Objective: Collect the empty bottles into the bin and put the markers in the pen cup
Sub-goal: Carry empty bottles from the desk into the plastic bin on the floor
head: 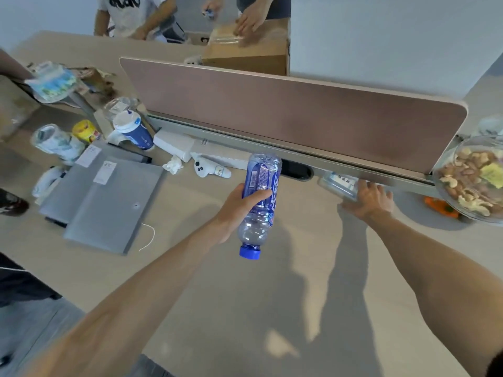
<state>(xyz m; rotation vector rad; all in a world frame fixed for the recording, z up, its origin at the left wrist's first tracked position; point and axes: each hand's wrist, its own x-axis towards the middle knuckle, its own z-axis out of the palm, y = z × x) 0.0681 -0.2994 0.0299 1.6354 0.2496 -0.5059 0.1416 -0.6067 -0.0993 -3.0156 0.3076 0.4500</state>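
Observation:
My left hand [239, 206] is shut on an empty clear bottle with a blue label [260, 186], held upside down above the desk with its blue cap pointing toward me. My right hand [371, 198] reaches to a second clear bottle with a pale label [340, 183] lying by the foot of the divider; the fingers touch it, and whether they grip it is blurred. More clear bottles [53, 140] stand at the far left. No markers, pen cup or bin show in this view.
A brown divider panel [294, 110] runs across the desk. Grey laptops [109, 202] lie at left beside a blue cup [134, 131], a yellow can [85, 130] and a white controller [209, 170]. A glass bowl of nuts [473, 180] sits at right. People handle a cardboard box [245, 53] beyond.

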